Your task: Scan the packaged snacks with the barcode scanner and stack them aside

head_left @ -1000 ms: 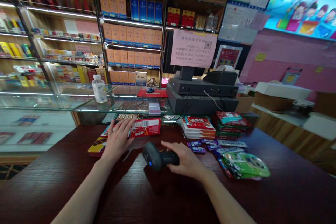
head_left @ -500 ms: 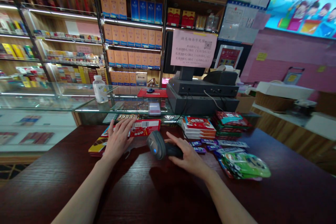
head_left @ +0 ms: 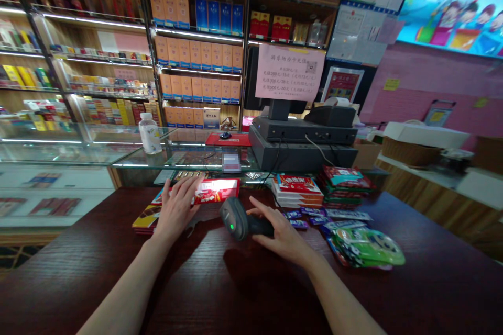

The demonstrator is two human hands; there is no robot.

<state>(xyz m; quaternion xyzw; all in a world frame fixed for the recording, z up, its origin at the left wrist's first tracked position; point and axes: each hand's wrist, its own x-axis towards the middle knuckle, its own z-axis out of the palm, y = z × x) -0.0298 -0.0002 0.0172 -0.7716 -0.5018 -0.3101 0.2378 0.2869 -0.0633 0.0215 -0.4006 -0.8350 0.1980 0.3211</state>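
Note:
My right hand (head_left: 283,231) is wrapped round the handle of a dark grey barcode scanner (head_left: 234,219), whose head points left and shows a small green light. Fingers stretched, my left hand (head_left: 176,208) lies over a flat red snack box (head_left: 226,191), partly covering it. A bright patch of light falls on the box's white label. Under and left of that hand are yellow-and-brown packets (head_left: 146,216). Small purple-wrapped bars (head_left: 314,213) lie just right of my right hand, and green snack bags (head_left: 367,247) sit beyond them.
Red-and-white boxes (head_left: 297,189) and dark red packs (head_left: 346,184) are stacked at the back of the brown table (head_left: 188,293). Behind stand a cash register (head_left: 302,144), a glass counter (head_left: 192,158) and a clear bottle (head_left: 150,135). Stocked shelves line the wall.
The scanner's light has turned from blue to green, and a bright patch now lights the red box's label. Both hands have stayed almost in place.

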